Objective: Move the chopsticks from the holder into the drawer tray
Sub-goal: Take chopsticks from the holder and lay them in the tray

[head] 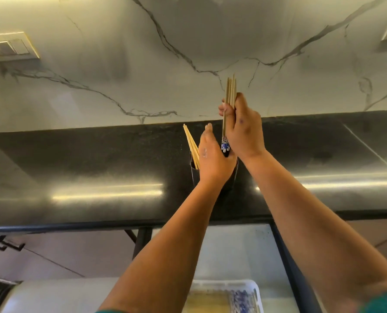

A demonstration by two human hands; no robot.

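The right hand [242, 129] is closed around a bundle of chopsticks [229, 102], and this grip is clamped at about the middle of their length. The bundle stands almost upright: the plain wooden tips point up past the fingers, and the blue patterned ends [225, 146] hang down just above the holder [231, 175]. So these sticks seem to be lifted free of the holder, or nearly free; the hands hide the exact gap.

The left hand [213, 159] is open, with fingers straight and together, and it holds nothing. It rests against the holder's top, just beside the lower ends of the bundle. A few plain chopsticks [191, 145] are in the holder on its left side, leaning to the left.

The holder stands on the dark worktop [97, 159], near its back edge by the marble wall [143, 64].

The drawer tray [254, 288] lies below the worktop's front edge, close to the person's body, and some sticks seem to lie in it already. I judge that the coming move depends on this: the tray is low and toward the person from the right hand, so the upright bundle must be brought back, down, and laid flat along the tray.
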